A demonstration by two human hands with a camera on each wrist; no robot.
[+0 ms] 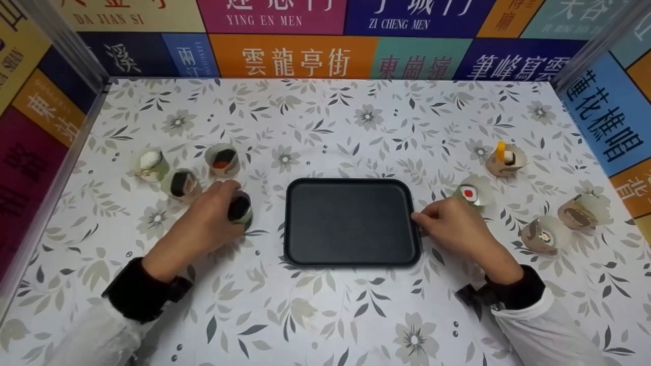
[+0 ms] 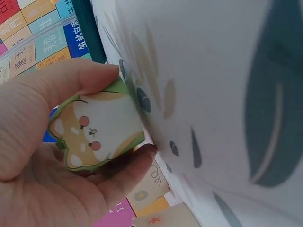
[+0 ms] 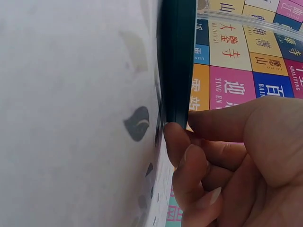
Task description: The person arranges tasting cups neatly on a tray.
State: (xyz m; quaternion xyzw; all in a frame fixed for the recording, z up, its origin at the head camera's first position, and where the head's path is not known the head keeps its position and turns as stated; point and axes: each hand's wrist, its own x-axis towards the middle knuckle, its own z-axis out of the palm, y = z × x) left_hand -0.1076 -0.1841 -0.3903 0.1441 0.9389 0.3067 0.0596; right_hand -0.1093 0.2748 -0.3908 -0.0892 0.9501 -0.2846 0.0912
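My left hand (image 1: 201, 221) grips a small green paper cup (image 1: 241, 209) by its sides, left of the tray. Something dark fills the top of that cup. The left wrist view shows a cartoon animal face with pink cheeks on the cup's wall, between thumb and fingers, close to the tablecloth. At the right, my right hand (image 1: 455, 223) pinches the right edge of a black rectangular tray (image 1: 351, 223) between thumb and forefinger. The bare tray lies flat. A cup with a white, red-centred sushi roll (image 1: 469, 192) stands just behind the right hand.
Around the left hand stand a cup with a white top (image 1: 151, 161), a cup with a dark roll (image 1: 181, 184) and a cup with orange and black filling (image 1: 223, 160). Several cups stand at right, one holding a yellow-topped piece (image 1: 503, 152). Lettered panels (image 1: 295, 58) border the flowered table.
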